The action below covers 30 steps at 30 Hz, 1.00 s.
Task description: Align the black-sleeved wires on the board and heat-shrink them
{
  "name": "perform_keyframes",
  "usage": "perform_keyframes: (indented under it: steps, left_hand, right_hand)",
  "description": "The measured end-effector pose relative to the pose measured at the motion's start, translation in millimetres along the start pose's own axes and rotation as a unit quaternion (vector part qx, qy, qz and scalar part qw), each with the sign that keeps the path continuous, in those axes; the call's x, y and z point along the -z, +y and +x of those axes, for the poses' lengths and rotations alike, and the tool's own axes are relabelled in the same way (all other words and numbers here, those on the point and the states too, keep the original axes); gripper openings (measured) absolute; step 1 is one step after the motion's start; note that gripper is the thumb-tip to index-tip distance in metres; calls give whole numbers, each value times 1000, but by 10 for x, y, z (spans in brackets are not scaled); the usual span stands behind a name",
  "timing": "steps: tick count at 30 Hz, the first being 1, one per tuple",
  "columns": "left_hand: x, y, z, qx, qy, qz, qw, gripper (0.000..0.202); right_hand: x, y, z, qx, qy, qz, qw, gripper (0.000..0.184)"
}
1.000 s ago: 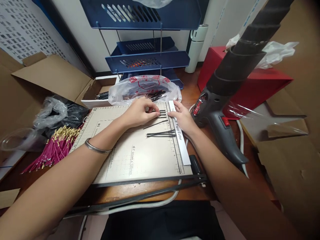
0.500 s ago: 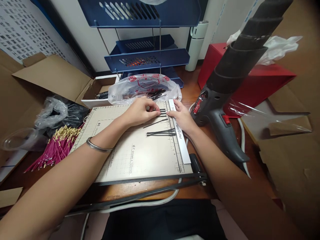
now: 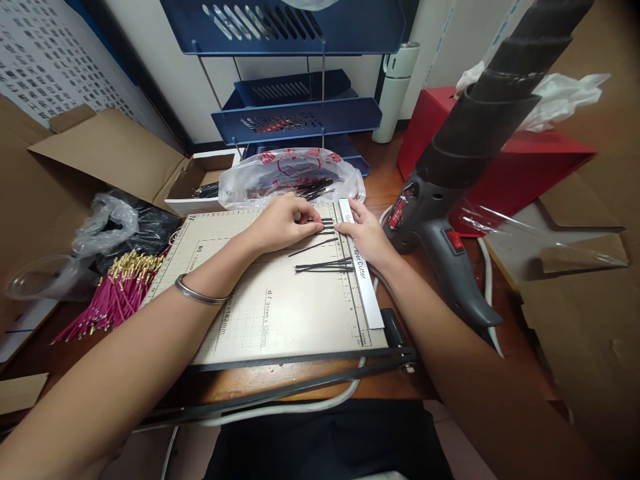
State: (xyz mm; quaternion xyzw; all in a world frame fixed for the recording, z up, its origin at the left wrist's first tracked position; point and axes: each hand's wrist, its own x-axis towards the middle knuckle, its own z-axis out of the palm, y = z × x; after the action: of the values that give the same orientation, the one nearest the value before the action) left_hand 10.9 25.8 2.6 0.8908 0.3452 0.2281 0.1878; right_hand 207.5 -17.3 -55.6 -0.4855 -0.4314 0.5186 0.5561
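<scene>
A beige paper cutter board [image 3: 280,307] lies in front of me, with a white ruler strip [image 3: 363,273] along its right side. My left hand [image 3: 283,223] has its fingers curled, pressing a few thin black tubes [image 3: 324,225] onto the board near the far end. My right hand [image 3: 367,237] rests on the ruler strip, its fingertips pinching the ends of the same tubes. A loose black tube [image 3: 313,247] lies slanted just below, and a small bundle of black tubes [image 3: 324,267] lies nearer me against the strip.
A grey heat gun [image 3: 450,180] stands at the right by a red box [image 3: 500,167]. A plastic bag of black tubes [image 3: 290,177] sits behind the board. Magenta wires with gold tips [image 3: 117,293] lie left, beside cardboard boxes [image 3: 100,153]. Blue trays [image 3: 295,117] stand behind.
Almost nothing has moved. Both hands stay on the black tubes at the far end of the board; only the view has shifted slightly.
</scene>
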Motion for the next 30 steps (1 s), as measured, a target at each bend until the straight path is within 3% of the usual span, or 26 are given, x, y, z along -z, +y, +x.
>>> perform_keyframes:
  steps: [5,11,21,30]
  left_hand:
    - [4,-9,-3,-1,-1,4,1000,20]
    - [9,-8,-7,-5,-2,11,1000,20]
    - [-5,-18,-7,-12,5,10,1000,19]
    - [81,16,-49,-51,-8,-9,999,20]
  right_hand:
    - [8,12,4,12,-6,-15,1000,80]
    - [17,13,12,1,-2,-5,1000,89]
    - [24,58,35,18,-14,2,1000,81]
    - [51,15,9,0,-15,17,1000,99]
